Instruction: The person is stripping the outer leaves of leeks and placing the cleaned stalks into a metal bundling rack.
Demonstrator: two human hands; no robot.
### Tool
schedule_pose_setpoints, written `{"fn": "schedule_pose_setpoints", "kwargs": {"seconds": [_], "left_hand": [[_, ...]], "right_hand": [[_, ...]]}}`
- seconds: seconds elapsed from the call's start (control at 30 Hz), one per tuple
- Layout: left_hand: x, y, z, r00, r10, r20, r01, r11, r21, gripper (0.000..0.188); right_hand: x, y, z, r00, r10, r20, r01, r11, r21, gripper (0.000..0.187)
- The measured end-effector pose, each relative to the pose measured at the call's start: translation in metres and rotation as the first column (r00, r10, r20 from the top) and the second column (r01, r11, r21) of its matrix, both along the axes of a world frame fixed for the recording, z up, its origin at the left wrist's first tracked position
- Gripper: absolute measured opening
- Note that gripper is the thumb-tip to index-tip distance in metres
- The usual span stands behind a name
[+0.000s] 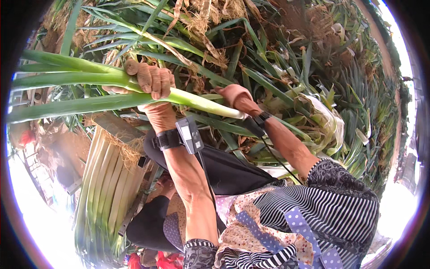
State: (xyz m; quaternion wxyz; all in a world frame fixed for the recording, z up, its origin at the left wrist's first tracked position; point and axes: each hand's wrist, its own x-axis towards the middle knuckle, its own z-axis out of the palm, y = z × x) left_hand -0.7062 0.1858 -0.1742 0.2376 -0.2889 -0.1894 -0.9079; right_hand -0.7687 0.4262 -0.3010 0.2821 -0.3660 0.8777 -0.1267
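A thick leek (197,99) crosses in front of me, its green leaves fanning out to the left and its white end pointing right. My left hand (154,80) is wrapped round it where the leaves spread. Beside the white end, my right hand (238,96) is bent and closed. Its fingers are mostly hidden, so whatever they grip cannot be made out. Bands with small devices circle both my wrists; the left device (190,135) is a grey box with a cable.
A large heap of leeks and loose leaves (358,94) spreads ahead and to the right. Pale stripped leaves (320,123) lie near my right forearm. At the lower left, trimmed leeks (101,184) lie side by side, their roots toward a wooden board (117,127).
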Motion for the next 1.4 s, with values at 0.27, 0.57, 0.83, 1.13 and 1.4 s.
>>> {"fn": "schedule_pose_setpoints", "kwargs": {"seconds": [0.27, 0.57, 0.83, 1.13, 1.4], "left_hand": [[0.018, -0.008, -0.001, 0.841, 0.114, 0.528, -0.185, 0.979, 0.083, 0.053], [0.007, -0.001, 0.029, -0.168, 0.202, 0.965, -0.783, 0.567, -0.255, 0.055], [0.002, -0.013, 0.006, -0.255, 0.211, 0.944, -0.86, 0.397, -0.321, 0.035], [-0.009, 0.023, 0.004, -0.09, 0.29, 0.953, -0.844, 0.486, -0.228, 0.028], [-0.006, 0.03, 0.007, 0.137, 0.199, 0.97, -0.787, 0.617, -0.016, 0.037]], "right_hand": [[0.021, 0.138, 0.001, 0.912, -0.398, -0.096, 0.4, 0.817, 0.416, 0.051], [0.02, 0.273, 0.052, 0.933, -0.307, -0.19, 0.358, 0.725, 0.588, 0.039], [0.006, 0.181, 0.131, 0.852, -0.352, -0.387, 0.321, 0.936, -0.144, 0.037], [0.03, -0.038, 0.143, 0.795, 0.007, -0.606, -0.131, 0.978, -0.162, 0.06], [0.024, 0.046, 0.079, 0.919, -0.161, -0.36, 0.087, 0.973, -0.212, 0.033]]}}
